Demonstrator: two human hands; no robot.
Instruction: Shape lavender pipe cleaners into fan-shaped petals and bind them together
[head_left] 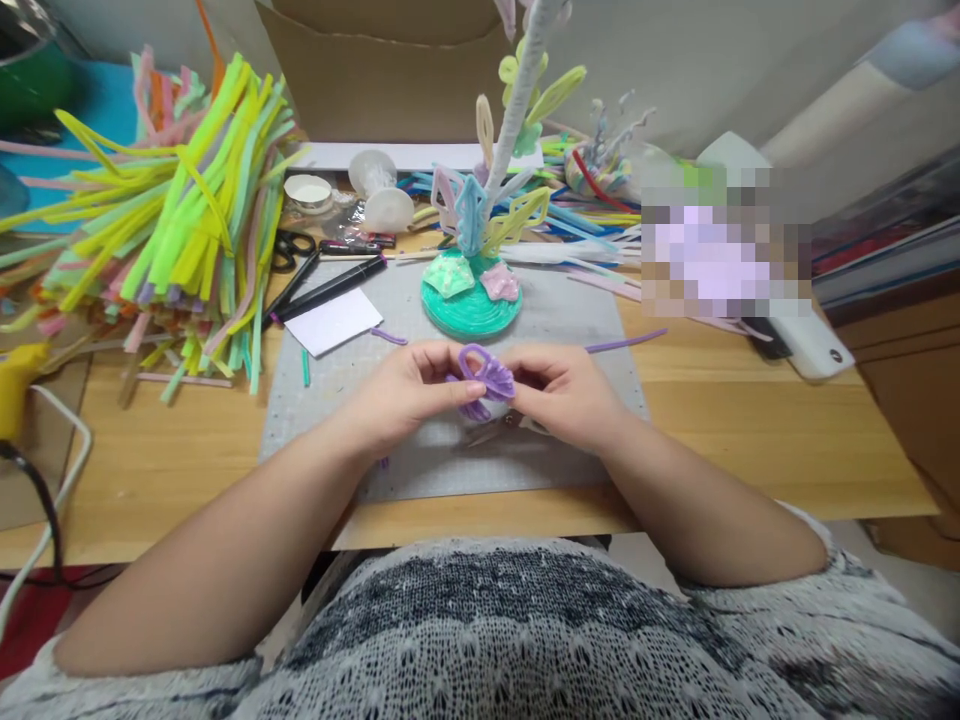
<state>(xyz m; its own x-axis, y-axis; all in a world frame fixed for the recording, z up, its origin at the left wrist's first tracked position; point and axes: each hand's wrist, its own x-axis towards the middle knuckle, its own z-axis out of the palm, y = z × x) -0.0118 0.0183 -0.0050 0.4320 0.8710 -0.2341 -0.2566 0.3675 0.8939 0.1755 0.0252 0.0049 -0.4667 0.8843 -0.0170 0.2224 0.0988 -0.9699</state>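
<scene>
Between my two hands is a looped purple pipe cleaner (495, 378), bent into a small shape with one round loop standing up. My left hand (424, 390) pinches it with thumb and fingers from the left. From the right, the thumb and fingers of my right hand (566, 395) close on its other side. Below my hands a pair of scissors (491, 432) lies on the grey cutting mat (450, 470), partly hidden by my right hand. A purple length of pipe cleaner (628, 341) extends to the right behind my right hand.
A green round base (471, 318) with a wrapped stem and pipe-cleaner flowers stands behind my hands. Left lie a big pipe-cleaner bundle (187, 210), black markers (330, 288) and a white card (334, 322). A yellow glue gun (21, 385) is at far left, a phone-like stand (814, 345) at right.
</scene>
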